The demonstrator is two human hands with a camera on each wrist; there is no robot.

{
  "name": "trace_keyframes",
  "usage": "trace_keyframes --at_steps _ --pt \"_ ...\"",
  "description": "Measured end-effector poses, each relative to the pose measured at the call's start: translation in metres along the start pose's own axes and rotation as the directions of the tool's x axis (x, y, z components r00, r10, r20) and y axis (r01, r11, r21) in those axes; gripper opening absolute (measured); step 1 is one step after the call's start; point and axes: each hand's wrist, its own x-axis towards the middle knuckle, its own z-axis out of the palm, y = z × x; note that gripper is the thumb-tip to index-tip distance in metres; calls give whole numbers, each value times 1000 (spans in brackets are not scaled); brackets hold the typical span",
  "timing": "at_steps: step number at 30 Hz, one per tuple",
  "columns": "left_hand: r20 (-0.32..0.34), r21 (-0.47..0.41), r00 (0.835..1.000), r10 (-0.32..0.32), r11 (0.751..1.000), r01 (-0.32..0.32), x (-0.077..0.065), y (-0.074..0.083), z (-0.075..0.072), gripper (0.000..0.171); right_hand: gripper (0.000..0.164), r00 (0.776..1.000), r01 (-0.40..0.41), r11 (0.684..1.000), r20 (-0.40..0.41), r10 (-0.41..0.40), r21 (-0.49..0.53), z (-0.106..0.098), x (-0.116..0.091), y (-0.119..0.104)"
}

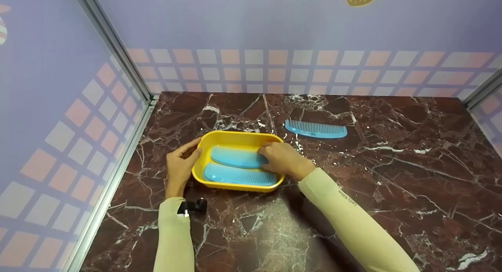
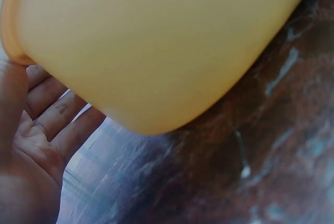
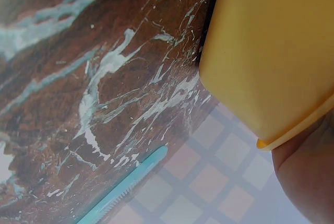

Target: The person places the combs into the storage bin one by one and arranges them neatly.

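Note:
A yellow plastic tub sits on the table with two light blue combs inside, one behind the other. My left hand grips the tub's left end, thumb over the rim and fingers outside; the left wrist view shows those fingers beside the tub wall. Reaching over the right rim, my right hand pinches the right end of the rear comb, its fingertips partly hidden. The front comb lies along the near wall, teeth facing back.
Behind and right of the tub, a third blue comb lies on the dark marbled table, teeth toward the back wall. A side wall with a metal frame borders the left.

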Motion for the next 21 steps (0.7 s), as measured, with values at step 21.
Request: trace_keyframes --at_steps 21 --pt "-22 -1 999 -34 999 34 0 -2 0 31 45 887 203 876 -462 25 437 2 -30 22"
